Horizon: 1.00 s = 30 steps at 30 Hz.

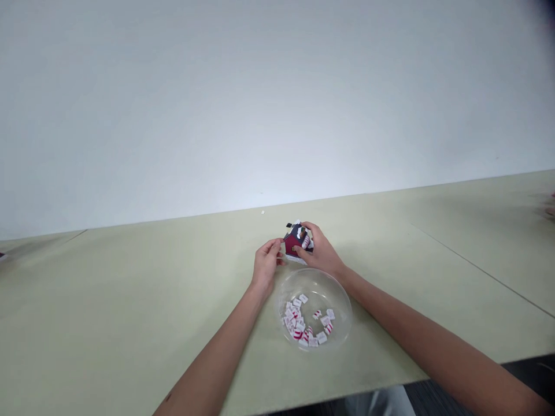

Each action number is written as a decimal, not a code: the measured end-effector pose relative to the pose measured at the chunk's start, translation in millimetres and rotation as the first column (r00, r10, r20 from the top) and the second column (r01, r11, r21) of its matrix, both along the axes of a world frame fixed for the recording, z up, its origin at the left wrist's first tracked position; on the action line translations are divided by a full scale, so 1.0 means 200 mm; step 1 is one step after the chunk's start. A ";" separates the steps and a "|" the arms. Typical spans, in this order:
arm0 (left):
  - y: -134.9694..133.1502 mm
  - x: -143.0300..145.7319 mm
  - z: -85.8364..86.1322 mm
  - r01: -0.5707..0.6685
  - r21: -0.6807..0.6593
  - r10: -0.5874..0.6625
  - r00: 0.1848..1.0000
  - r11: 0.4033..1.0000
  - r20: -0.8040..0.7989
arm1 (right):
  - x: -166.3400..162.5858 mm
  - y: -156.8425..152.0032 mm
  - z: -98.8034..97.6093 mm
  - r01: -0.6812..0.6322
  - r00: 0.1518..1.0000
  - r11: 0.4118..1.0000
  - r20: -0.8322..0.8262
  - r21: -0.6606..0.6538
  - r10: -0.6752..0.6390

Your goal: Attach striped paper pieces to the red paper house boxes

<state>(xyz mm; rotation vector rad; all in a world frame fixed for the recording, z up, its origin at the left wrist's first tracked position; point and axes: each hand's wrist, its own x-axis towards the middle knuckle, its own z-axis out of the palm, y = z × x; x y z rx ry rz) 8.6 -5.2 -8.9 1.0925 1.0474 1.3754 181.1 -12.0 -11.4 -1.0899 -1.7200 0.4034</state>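
A small toy house point(291, 245) with a dark red wall, a dark roof with white patches and a white base is held over the table. My right hand point(323, 251) wraps round its right side, the thumb on the front wall and the fingers over the roof. My left hand point(266, 263) is at the house's left edge, thumb and forefinger pinched together by the eave; anything between those fingertips is too small to make out. Just in front of the hands stands a clear round plastic bowl point(342, 289), holding several small white pieces point(289, 316), some red-striped.
The pale green table point(151, 306) runs back to a plain white wall point(260, 104). A tiny white bit point(262, 212) lies near the wall. Seams cross the tabletop at left and right. Part of another person's hand point(550, 211) shows at the right edge.
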 end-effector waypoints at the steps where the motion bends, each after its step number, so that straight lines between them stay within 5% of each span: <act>1: 0.00 0.00 0.00 0.004 -0.007 -0.004 1.000 1.000 0.003 | 0.00 0.00 0.00 0.003 1.000 1.000 0.001 0.003 -0.003; 16: -0.02 -0.01 0.03 -0.086 -0.013 0.086 0.996 0.996 -0.015 | -0.01 -0.01 0.01 0.007 0.999 1.000 0.042 -0.007 -0.007; 30: -0.02 0.01 0.03 0.027 -0.050 -0.025 0.999 0.998 0.041 | 0.00 0.00 0.00 -0.012 0.999 1.000 0.053 0.029 0.011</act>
